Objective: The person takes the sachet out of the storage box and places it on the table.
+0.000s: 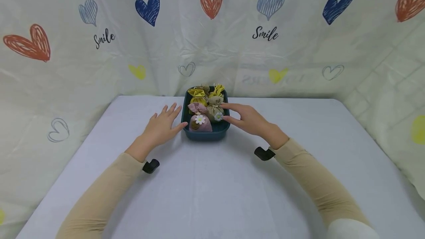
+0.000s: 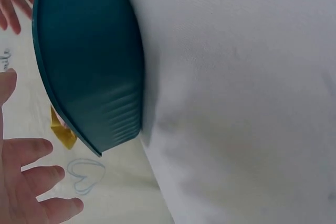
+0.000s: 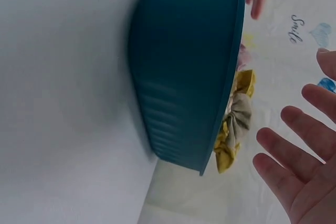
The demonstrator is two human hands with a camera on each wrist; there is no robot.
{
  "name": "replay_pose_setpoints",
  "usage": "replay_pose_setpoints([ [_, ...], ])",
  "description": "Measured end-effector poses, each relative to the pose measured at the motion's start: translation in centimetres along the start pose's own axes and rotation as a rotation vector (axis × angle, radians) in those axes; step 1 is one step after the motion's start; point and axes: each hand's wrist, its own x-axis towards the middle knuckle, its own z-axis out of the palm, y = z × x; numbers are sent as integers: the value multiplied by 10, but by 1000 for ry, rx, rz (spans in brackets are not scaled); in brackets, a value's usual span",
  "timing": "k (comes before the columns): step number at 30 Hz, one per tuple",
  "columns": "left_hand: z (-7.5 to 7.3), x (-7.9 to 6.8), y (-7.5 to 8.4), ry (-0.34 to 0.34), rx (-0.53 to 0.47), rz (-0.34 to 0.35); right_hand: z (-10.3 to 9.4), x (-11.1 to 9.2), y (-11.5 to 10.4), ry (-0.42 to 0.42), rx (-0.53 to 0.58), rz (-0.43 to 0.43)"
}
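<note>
A dark teal plastic basin (image 1: 206, 136) stands at the far edge of the table, filled with several small drawstring pouches. In front lies a pink pouch (image 1: 205, 126) with a white daisy; beside it sits a beige pouch (image 1: 215, 110) with another daisy. Yellow pouches (image 1: 197, 95) fill the back. My left hand (image 1: 163, 125) spreads its fingers at the basin's left side, thumb tip near the rim. My right hand (image 1: 247, 119) reaches over the right rim, fingertips close to the beige pouch. In the right wrist view the right hand's fingers (image 3: 304, 166) are extended and hold nothing.
The basin rests on a white-covered table (image 1: 212, 187). Behind it hangs a pale curtain (image 1: 232, 47) printed with hearts and the word Smile. A black wrist camera (image 1: 264, 153) shows below the right cuff, another black camera (image 1: 151, 166) below the left.
</note>
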Motion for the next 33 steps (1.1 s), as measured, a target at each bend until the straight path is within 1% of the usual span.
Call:
replay_pose_setpoints([
  [6, 2, 2, 2, -16, -13, 5, 9, 12, -5, 37, -11, 36],
  [11, 2, 2, 4, -15, 8, 10, 14, 21, -10, 54, 38, 56],
  [13, 2, 3, 5, -11, 21, 15, 16, 25, -11, 52, 59, 80],
  [18, 4, 4, 7, -10, 38, 31, 18, 32, -14, 16, 118, 167],
  [20, 5, 5, 9, -11, 36, 34, 19, 34, -15, -3, 137, 189],
  [26, 6, 4, 11, -6, 45, 41, 21, 39, -18, -45, 129, 214],
  [33, 8, 4, 11, 2, 42, 63, 26, 49, -23, -106, 145, 254],
])
